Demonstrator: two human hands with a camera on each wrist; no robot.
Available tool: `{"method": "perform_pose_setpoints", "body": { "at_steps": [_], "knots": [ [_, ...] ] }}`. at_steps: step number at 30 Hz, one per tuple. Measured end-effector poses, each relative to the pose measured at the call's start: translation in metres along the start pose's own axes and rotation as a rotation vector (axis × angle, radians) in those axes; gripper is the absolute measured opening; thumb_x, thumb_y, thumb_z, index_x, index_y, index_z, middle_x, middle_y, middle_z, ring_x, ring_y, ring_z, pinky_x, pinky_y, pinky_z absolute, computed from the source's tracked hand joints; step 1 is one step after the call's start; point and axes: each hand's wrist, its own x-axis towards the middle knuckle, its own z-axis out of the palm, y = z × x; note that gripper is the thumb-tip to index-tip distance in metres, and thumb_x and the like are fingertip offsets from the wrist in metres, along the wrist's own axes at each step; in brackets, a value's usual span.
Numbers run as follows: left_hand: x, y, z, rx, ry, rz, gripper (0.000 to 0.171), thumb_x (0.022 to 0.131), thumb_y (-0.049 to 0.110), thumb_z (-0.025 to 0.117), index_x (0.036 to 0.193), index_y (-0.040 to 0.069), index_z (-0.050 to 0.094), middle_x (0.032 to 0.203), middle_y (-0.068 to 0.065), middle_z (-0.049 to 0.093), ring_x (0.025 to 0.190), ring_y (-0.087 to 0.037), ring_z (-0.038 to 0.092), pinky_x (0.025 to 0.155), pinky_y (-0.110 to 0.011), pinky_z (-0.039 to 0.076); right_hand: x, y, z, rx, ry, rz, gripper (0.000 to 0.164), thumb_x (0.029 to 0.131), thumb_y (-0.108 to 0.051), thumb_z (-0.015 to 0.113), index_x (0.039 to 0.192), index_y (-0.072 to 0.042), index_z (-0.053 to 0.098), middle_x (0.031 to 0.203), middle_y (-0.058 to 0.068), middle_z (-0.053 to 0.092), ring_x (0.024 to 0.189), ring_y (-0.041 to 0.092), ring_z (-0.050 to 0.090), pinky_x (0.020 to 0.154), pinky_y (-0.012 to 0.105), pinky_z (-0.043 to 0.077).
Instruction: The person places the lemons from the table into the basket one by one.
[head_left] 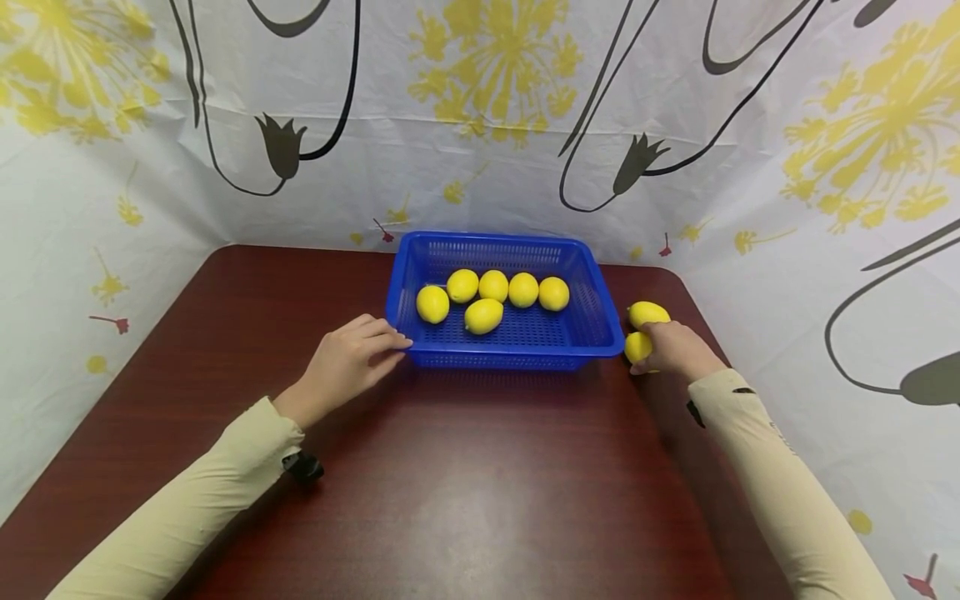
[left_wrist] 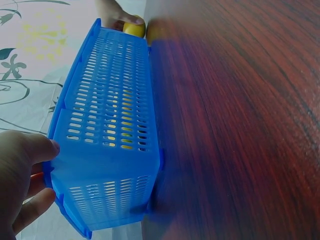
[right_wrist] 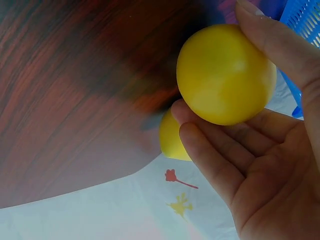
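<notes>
A blue plastic basket [head_left: 517, 353] with slotted walls stands at the back of the table, holding several yellow lemons [head_left: 483, 317]. At its front left corner my left hand [head_left: 347, 360] pinches the rim; the left wrist view shows the thumb on the outer side and fingers behind the rim. Right of the basket, my right hand [head_left: 678, 352] holds a lemon [right_wrist: 225, 75] between thumb and fingers. Just behind that one lies another lemon [head_left: 648, 313], partly hidden by the fingers in the right wrist view.
The dark red wooden table [head_left: 465, 483] has its right edge close beside the right hand. A white patterned cloth [head_left: 465, 167] hangs behind the table and along both sides.
</notes>
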Motion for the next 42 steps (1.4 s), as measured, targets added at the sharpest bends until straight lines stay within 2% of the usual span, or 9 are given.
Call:
{"method": "perform_pose_setpoints", "body": {
  "at_steps": [13,23,30,35,42],
  "knots": [
    [0.001,-0.001,0.001,0.005,0.013,0.01,0.026,0.076,0.011,0.083,0.102,0.014,0.078,0.096,0.001,0.073,0.084,-0.016,0.06,0.069,-0.032,0.056,-0.003,-0.001,-0.016,0.006,-0.042,0.005,0.071,0.073,-0.038,0.085,0.122,0.007,0.061,0.101,0.022,0.068,0.085,0.033,0.061,0.077,0.047,0.051],
    [0.001,0.0,-0.001,0.012,-0.001,0.003,0.022,0.08,0.014,0.081,0.102,0.015,0.078,0.096,0.002,0.073,0.085,-0.015,0.06,0.068,-0.03,0.056,-0.004,-0.009,-0.039,0.005,-0.02,-0.03,0.067,0.071,-0.039,0.086,0.114,0.008,0.064,0.092,0.017,0.068,0.08,0.03,0.057,0.072,0.042,0.05],
    [0.001,0.0,0.0,0.012,0.016,0.003,0.024,0.078,0.013,0.083,0.101,0.014,0.078,0.096,0.001,0.073,0.084,-0.015,0.06,0.068,-0.031,0.056,-0.003,-0.01,-0.057,0.003,-0.028,-0.058,0.071,0.071,-0.04,0.086,0.117,0.01,0.063,0.099,0.02,0.068,0.081,0.03,0.058,0.072,0.042,0.05],
    [0.001,-0.001,0.0,0.012,0.013,-0.002,0.023,0.079,0.013,0.082,0.101,0.014,0.078,0.096,0.002,0.073,0.085,-0.015,0.06,0.069,-0.031,0.056,-0.004,-0.013,-0.068,0.009,-0.047,-0.069,0.065,0.072,-0.038,0.086,0.112,0.008,0.063,0.095,0.017,0.066,0.08,0.029,0.056,0.07,0.039,0.049],
    [0.0,-0.001,0.001,0.009,0.006,-0.004,0.021,0.08,0.013,0.081,0.102,0.014,0.078,0.097,0.002,0.073,0.086,-0.015,0.061,0.069,-0.031,0.057,-0.005,-0.019,-0.086,-0.008,-0.031,-0.093,0.058,0.071,-0.039,0.086,0.103,0.005,0.066,0.09,0.014,0.067,0.076,0.026,0.055,0.066,0.036,0.045]
  ]
}}
